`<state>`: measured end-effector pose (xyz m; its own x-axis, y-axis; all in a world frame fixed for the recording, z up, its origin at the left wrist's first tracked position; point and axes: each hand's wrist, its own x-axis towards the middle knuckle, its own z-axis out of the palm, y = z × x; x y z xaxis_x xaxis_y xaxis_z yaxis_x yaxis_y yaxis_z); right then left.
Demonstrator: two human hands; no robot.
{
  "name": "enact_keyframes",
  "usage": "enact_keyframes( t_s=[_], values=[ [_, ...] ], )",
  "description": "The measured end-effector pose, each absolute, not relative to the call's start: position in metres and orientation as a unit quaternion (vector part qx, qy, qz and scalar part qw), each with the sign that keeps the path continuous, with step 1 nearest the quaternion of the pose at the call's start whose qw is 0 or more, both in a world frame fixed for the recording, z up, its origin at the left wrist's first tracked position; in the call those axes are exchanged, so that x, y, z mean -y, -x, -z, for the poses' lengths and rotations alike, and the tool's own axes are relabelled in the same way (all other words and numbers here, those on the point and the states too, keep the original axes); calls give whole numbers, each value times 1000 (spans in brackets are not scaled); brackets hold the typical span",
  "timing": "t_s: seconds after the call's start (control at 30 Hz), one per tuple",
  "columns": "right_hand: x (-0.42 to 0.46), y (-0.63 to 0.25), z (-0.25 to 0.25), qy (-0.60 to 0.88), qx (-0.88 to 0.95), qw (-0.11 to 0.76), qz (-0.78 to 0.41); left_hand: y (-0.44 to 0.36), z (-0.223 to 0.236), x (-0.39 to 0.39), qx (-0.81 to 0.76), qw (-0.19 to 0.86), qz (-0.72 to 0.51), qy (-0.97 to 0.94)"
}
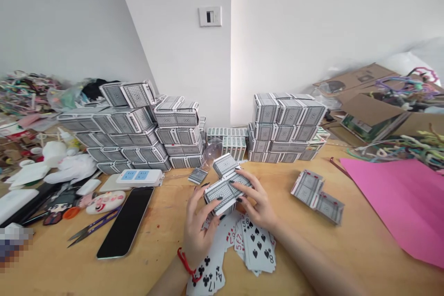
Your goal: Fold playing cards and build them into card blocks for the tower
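At the middle of the table, both my hands are closed around a block of folded playing cards [221,193] with grey patterned backs. My left hand [201,224] grips its left end, thumb and fingers on the top and side. The fingers of my right hand [255,199] press on its right part. Just behind it lies another folded-card block [225,164]; whether they are joined is hard to tell. Below my hands, loose playing cards [258,245] are spread face up, partly hidden by my left hand and wrist. A small face-down card pile [198,175] lies behind my left hand.
Tall stacks of card blocks stand at the back left [135,134] and back right [286,125]. A joined card piece [308,189] and pink paper [398,203] lie right. A phone [126,222], thread snips [93,229] and a power strip [140,177] lie left.
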<state>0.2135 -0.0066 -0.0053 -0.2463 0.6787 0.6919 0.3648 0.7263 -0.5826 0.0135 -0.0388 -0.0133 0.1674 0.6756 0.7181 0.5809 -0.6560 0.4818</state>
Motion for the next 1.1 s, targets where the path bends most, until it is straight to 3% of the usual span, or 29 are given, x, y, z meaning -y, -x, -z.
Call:
enact_keyframes(
  t_s=[0.57, 0.87, 1.1],
  values=[
    [7, -212, 6, 354, 766, 501, -191, -12, 5, 43, -424, 90, -490, -756],
    [7, -209, 6, 370, 757, 503, -193, -9, 7, 47, -424, 215, -490, -730],
    [8, -208, 5, 369, 762, 498, -190, -11, 5, 48, -436, 200, -450, -754]
  ],
)
